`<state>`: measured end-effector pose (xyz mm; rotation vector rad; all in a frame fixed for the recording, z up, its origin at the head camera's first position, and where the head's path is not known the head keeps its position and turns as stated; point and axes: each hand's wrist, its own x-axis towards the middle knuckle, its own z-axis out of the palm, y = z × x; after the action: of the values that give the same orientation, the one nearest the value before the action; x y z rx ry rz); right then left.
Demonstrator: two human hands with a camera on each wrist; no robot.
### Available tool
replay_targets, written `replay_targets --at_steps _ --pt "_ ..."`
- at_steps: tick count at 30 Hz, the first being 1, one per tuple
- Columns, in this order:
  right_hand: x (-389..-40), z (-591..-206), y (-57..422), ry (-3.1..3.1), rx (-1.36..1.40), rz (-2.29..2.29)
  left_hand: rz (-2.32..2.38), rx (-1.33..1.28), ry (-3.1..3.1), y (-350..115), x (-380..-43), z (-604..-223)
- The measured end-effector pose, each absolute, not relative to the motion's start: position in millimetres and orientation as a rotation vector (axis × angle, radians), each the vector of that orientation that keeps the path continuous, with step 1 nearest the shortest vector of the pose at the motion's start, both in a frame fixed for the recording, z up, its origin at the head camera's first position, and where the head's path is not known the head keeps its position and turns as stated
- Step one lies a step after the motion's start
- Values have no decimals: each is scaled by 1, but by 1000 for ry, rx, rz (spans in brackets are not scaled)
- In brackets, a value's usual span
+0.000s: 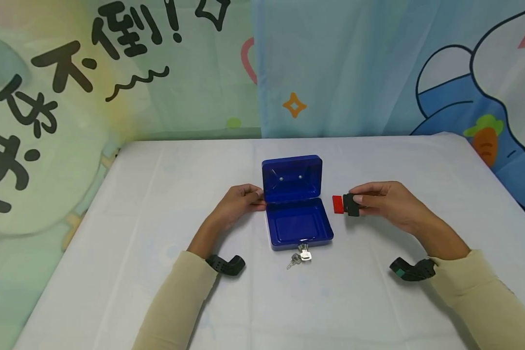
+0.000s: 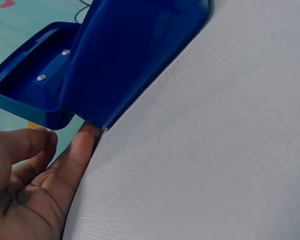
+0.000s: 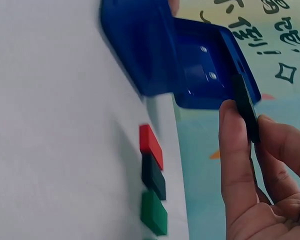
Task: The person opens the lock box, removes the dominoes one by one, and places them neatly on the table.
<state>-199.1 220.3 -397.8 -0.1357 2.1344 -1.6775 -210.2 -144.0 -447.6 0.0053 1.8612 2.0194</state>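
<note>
A blue metal cash box (image 1: 299, 223) stands on the white table with its lid (image 1: 292, 179) raised and nothing inside. Keys (image 1: 304, 253) hang at its front edge. My left hand (image 1: 245, 200) is at the box's rear left corner; in the left wrist view, its fingertips (image 2: 85, 142) touch the base near the hinge. My right hand (image 1: 387, 204) pinches a thin black block (image 3: 246, 110) between thumb and fingers, right of the box. Below it, in the right wrist view, a red block (image 3: 151, 147), another black block (image 3: 154, 176) and a green block (image 3: 154, 212) lie in a row.
A white cloth covers the table (image 1: 157, 194). Printed curtains (image 1: 332, 68) hang behind its far edge. Black wrist cameras (image 1: 225, 265) are strapped at both sleeves. Past the green block, another green piece is cut off by the right wrist view's bottom edge.
</note>
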Motion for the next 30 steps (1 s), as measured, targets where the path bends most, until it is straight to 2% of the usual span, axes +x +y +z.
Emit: replay_targets --at_steps 10,17,30 --pt "-204 -387 251 2226 -147 -1650 2013 20 1861 -143 -210 -448" --pt "-210 -392 276 2173 -87 -1765 2008 21 1893 -145 -210 -448" --pt "-220 -401 316 2260 20 -1629 2020 11 1870 -144 -209 -448"
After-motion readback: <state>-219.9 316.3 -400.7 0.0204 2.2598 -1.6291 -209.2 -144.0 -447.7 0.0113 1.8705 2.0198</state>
